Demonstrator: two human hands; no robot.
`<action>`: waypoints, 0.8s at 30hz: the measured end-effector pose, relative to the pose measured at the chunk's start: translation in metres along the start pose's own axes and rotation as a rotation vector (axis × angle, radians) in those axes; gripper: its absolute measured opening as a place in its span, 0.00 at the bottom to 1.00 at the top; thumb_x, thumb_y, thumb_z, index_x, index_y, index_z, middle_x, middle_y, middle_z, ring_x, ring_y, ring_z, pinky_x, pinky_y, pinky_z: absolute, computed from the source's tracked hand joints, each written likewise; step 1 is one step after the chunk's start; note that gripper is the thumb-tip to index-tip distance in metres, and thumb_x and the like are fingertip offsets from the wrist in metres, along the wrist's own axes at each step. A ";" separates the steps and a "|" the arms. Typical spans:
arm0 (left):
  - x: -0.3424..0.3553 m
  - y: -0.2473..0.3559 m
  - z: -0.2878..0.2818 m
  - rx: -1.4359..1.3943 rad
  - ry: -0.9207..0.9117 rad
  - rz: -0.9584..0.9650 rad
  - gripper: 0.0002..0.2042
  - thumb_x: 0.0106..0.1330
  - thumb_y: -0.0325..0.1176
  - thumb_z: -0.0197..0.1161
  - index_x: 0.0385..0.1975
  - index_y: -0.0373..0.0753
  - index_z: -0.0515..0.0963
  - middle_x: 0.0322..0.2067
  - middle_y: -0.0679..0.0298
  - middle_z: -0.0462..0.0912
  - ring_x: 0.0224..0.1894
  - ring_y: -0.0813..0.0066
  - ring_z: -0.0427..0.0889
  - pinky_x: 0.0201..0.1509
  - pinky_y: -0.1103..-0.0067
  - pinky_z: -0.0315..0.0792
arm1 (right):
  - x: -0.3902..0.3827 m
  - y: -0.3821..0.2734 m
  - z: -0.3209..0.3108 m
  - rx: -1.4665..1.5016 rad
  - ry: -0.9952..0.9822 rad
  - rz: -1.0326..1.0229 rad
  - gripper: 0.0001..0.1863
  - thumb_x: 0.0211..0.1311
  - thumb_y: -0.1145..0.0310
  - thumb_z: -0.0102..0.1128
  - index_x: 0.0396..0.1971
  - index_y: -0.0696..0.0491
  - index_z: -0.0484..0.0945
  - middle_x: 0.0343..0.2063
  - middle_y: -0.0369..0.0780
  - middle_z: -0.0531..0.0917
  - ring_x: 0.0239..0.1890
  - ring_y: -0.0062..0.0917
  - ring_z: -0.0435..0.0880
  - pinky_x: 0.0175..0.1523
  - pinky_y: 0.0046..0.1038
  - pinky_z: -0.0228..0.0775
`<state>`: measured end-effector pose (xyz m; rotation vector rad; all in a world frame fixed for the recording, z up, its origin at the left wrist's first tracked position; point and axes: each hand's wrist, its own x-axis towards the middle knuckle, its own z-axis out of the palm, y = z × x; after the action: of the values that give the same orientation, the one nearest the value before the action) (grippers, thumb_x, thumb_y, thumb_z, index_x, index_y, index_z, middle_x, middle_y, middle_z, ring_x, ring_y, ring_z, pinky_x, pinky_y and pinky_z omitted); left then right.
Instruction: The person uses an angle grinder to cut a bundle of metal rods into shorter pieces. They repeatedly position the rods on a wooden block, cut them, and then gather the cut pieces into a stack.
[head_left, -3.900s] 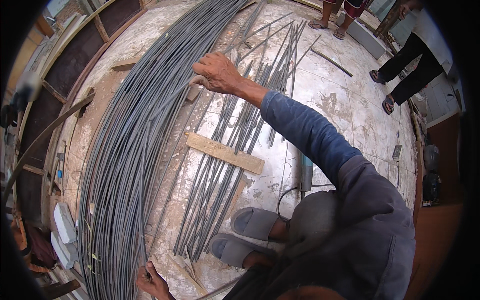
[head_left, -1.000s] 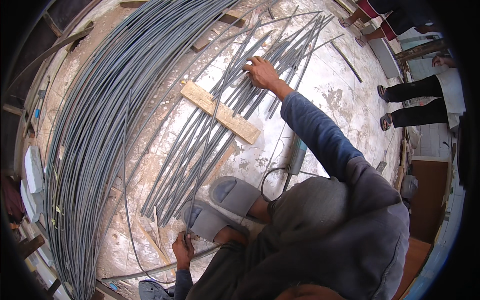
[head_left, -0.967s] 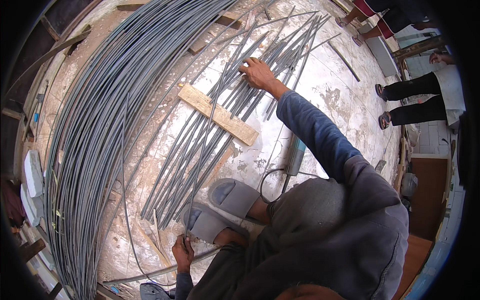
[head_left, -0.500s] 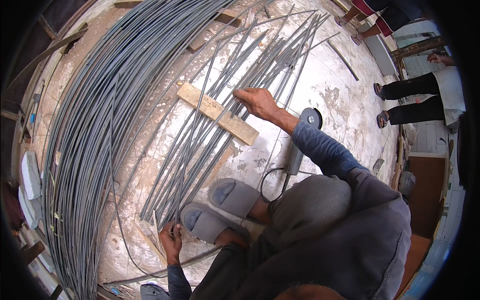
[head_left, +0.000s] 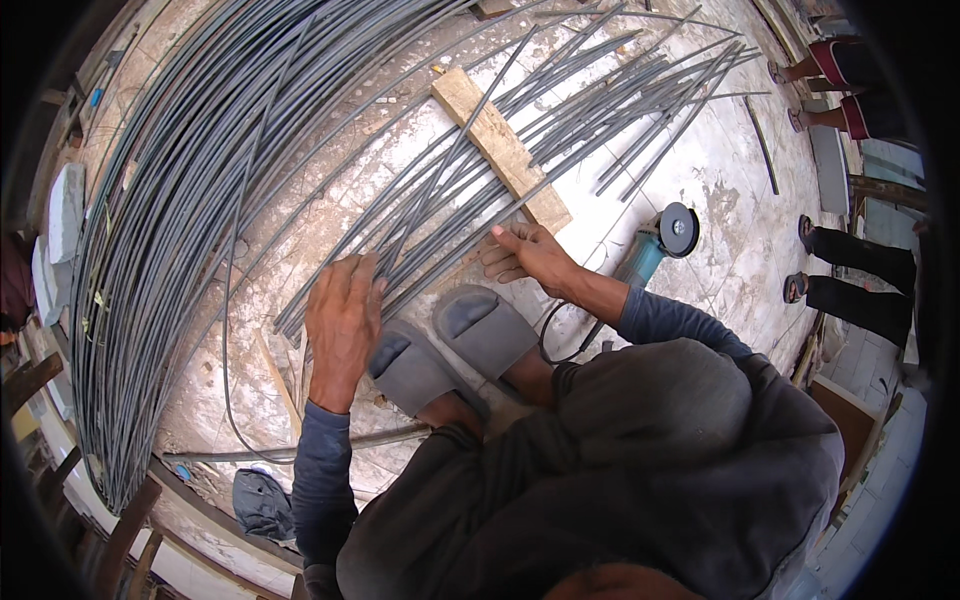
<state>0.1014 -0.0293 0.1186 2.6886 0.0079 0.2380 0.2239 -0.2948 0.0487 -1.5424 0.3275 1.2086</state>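
Note:
My left hand (head_left: 344, 330) is open, fingers stretched and slightly bent over the lower ends of the loose grey steel rods (head_left: 398, 240). Farther right, my right hand (head_left: 530, 260) has its fingers loosely curled and apart beside those rods, just below a short pale wooden plank (head_left: 480, 135) that lies among them; nothing shows in its grip. One rod crosses over the plank. A large curved bundle of long steel rods (head_left: 170, 250) fills the left side. An angle grinder (head_left: 640, 262) with a dark disc lies right of my right hand, its cord near my grey sandals (head_left: 485, 330).
Two people stand at the right edge, seen as legs (head_left: 860, 250) and bare shins (head_left: 828, 118). Pale blocks (head_left: 65, 210) lie at the left, a dark cloth item (head_left: 262, 500) below, and wooden pieces (head_left: 130, 530) along the lower-left edge of the tiled floor (head_left: 720, 200).
My left hand has moved up and opened over the rod ends. My right hand has come down toward me, below the plank. The view has turned, and more of the grinder shows.

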 end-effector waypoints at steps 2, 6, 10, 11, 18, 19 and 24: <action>-0.013 0.012 0.041 0.056 -0.101 0.070 0.17 0.63 0.31 0.63 0.51 0.34 0.76 0.44 0.58 0.79 0.46 0.63 0.78 0.46 0.70 0.73 | 0.003 0.003 -0.012 0.119 0.073 0.053 0.24 0.74 0.50 0.47 0.51 0.58 0.72 0.44 0.46 0.83 0.43 0.33 0.84 0.47 0.34 0.77; -0.038 0.018 0.090 0.038 -0.263 0.005 0.20 0.59 0.29 0.63 0.52 0.33 0.76 0.40 0.57 0.78 0.43 0.62 0.80 0.44 0.70 0.73 | 0.012 0.002 -0.021 0.307 0.097 0.045 0.25 0.76 0.50 0.42 0.53 0.59 0.71 0.49 0.47 0.80 0.49 0.32 0.82 0.52 0.32 0.75; -0.063 0.006 0.087 -0.044 -0.197 -0.032 0.21 0.52 0.22 0.61 0.50 0.32 0.76 0.36 0.56 0.76 0.39 0.59 0.80 0.42 0.67 0.75 | 0.011 -0.004 -0.014 0.497 0.054 -0.039 0.25 0.77 0.54 0.39 0.55 0.63 0.67 0.51 0.52 0.78 0.55 0.38 0.78 0.59 0.36 0.71; -0.071 0.007 0.081 -0.098 -0.152 -0.062 0.22 0.51 0.21 0.60 0.50 0.32 0.76 0.35 0.56 0.76 0.38 0.58 0.80 0.41 0.67 0.75 | 0.010 -0.005 -0.017 0.535 0.026 -0.076 0.25 0.77 0.54 0.39 0.56 0.62 0.66 0.51 0.52 0.78 0.55 0.39 0.78 0.59 0.36 0.71; -0.210 -0.015 0.041 -0.140 -0.231 -0.231 0.18 0.56 0.18 0.59 0.48 0.33 0.75 0.34 0.53 0.75 0.34 0.53 0.79 0.35 0.66 0.74 | -0.016 0.028 0.023 0.491 -0.139 0.066 0.19 0.76 0.55 0.43 0.51 0.54 0.73 0.50 0.46 0.82 0.51 0.33 0.82 0.53 0.30 0.76; -0.222 -0.012 0.034 -0.127 -0.249 -0.275 0.17 0.57 0.18 0.59 0.48 0.34 0.76 0.34 0.53 0.75 0.33 0.53 0.79 0.35 0.65 0.74 | -0.014 0.037 0.026 0.482 -0.178 0.051 0.18 0.76 0.56 0.45 0.50 0.55 0.74 0.49 0.45 0.83 0.48 0.32 0.84 0.51 0.29 0.77; -0.247 -0.004 0.039 -0.026 -0.138 -0.397 0.13 0.60 0.21 0.60 0.46 0.36 0.77 0.35 0.55 0.76 0.35 0.55 0.77 0.36 0.65 0.72 | -0.002 0.026 0.057 0.231 -0.274 0.019 0.16 0.74 0.57 0.50 0.43 0.56 0.76 0.44 0.44 0.84 0.43 0.31 0.86 0.46 0.27 0.80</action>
<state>-0.1353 -0.0532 0.0409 2.6024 0.4866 -0.0703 0.1753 -0.2566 0.0419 -1.1625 0.2894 1.3292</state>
